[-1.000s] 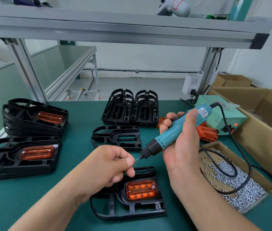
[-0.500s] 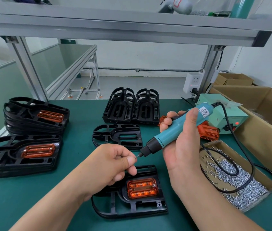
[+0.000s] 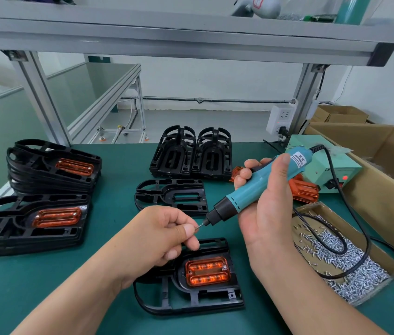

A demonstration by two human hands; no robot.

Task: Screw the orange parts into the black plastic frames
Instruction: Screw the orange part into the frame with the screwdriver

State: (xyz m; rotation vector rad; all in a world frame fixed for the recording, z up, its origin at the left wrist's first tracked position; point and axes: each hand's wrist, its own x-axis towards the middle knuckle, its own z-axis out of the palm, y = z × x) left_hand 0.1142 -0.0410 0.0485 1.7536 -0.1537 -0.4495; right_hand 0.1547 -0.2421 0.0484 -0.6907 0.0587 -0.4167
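Observation:
A black plastic frame lies on the green table close to me, with an orange part seated in it. Above it, my right hand grips a teal electric screwdriver, its tip slanting down to the left. My left hand pinches a small screw at the screwdriver's bit. An empty black frame lies behind my hands. Loose orange parts sit behind my right hand.
Two stacks of frames with orange parts stand at the left. Upright black frames stand at the back. A cardboard tray of screws and the screwdriver's power box sit at right, its cable looping over the tray.
Both hands hold nearly the same pose as before, with the screw still at the bit. The view has shifted only slightly.

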